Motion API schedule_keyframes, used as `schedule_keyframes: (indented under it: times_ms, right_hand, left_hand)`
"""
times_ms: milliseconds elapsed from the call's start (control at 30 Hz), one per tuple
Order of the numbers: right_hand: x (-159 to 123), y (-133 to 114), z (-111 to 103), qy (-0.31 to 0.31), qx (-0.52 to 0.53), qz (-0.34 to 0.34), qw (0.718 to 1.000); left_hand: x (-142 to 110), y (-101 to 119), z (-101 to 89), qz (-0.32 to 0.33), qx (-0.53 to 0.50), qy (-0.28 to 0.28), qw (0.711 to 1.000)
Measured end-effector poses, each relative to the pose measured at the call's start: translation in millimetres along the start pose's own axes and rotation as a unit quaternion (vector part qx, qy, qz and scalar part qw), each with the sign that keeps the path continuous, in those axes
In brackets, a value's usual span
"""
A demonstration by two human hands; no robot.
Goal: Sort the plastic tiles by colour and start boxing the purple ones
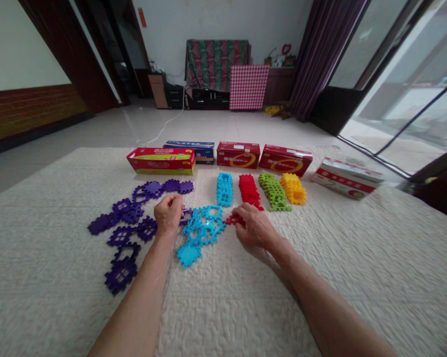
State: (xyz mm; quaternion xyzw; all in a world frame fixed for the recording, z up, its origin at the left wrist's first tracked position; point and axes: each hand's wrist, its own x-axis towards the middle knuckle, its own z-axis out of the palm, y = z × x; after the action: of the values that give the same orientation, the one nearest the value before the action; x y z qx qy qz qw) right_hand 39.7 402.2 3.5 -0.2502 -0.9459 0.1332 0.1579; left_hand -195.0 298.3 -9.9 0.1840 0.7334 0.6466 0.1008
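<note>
My left hand [168, 214] is closed above the cloth, its fingers curled at a purple interlocking plastic tile [187, 217] that shows beside the fingertips. My right hand [256, 225] is closed on a red interlocking tile [231, 219], most of which the fingers hide. Between the hands lies a loose pile of light blue tiles [204, 225], several with window-like openings. Scattered purple tiles [123, 238] spread around to the left of my left hand. Beyond my right hand, overlapping rows of red tiles [249, 188] and green tiles [273, 191] lie side by side.
A light blue stack [224, 188] and a row of yellow tiles [293, 188] flank those rows. Along the far edge of the quilted cloth [357, 277] stand a red-yellow box [162, 161], a blue box [204, 152], two dark red boxes [238, 154] and a white-red box [346, 177].
</note>
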Motion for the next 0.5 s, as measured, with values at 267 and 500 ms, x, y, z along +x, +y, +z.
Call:
schedule_keyframes:
  times_ms: [267,500]
  right_hand:
    - [2.7,-2.1,3.2,-0.007,0.007,-0.031,0.999]
    - [1.4,15.5,7.0,0.148,0.043,-0.019,0.988]
  left_hand:
    - [1.7,-1.5,0.5,0.008,-0.020,0.019,1.000]
    - [3.8,-0.9,-0.9,0.012,-0.023,0.048,0.999]
